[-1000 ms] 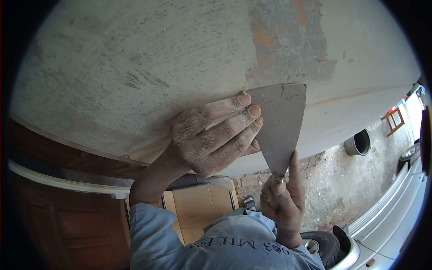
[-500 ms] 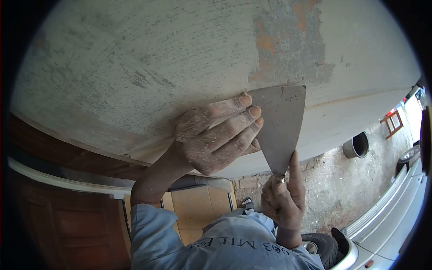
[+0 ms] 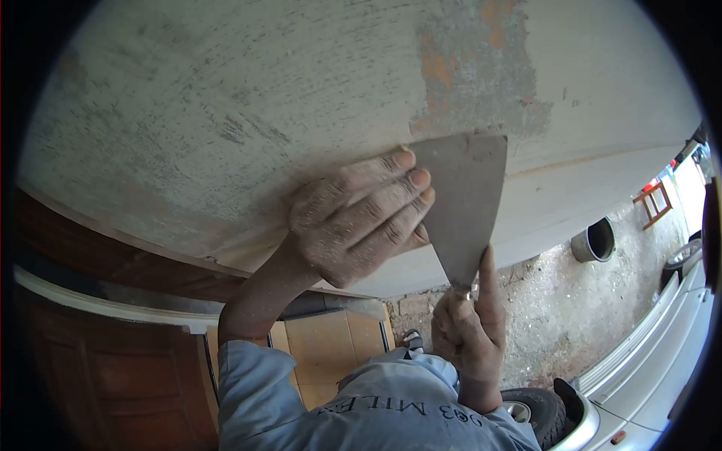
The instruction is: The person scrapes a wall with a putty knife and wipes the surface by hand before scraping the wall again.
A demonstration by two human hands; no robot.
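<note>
A wide metal putty knife (image 3: 468, 195) lies with its blade against the pale, scuffed surface (image 3: 301, 90), broad edge upward. Its handle is wrapped in my right hand (image 3: 470, 331), with the index finger stretched along the lower blade. My left hand (image 3: 361, 214), coated in pale dust, has its fingers together over the blade's left edge; the thumb is partly hidden at that edge. A tiny pale bit sits by its index fingertip, too small to name. Above the blade is a grey patch (image 3: 485, 75) with orange spots.
Beneath the curved surface stands a dark bucket (image 3: 594, 242) on rough ground (image 3: 560, 323). A wooden frame (image 3: 653, 204) is farther back. A silver vehicle (image 3: 654, 368) is at right, a wheel (image 3: 538, 410) at my side, a brown panelled door (image 3: 120, 376) at lower left.
Both hands and the putty knife appear slightly higher and farther left. The pale surface has shifted in view by a similar small amount. Both hands keep the same hold.
</note>
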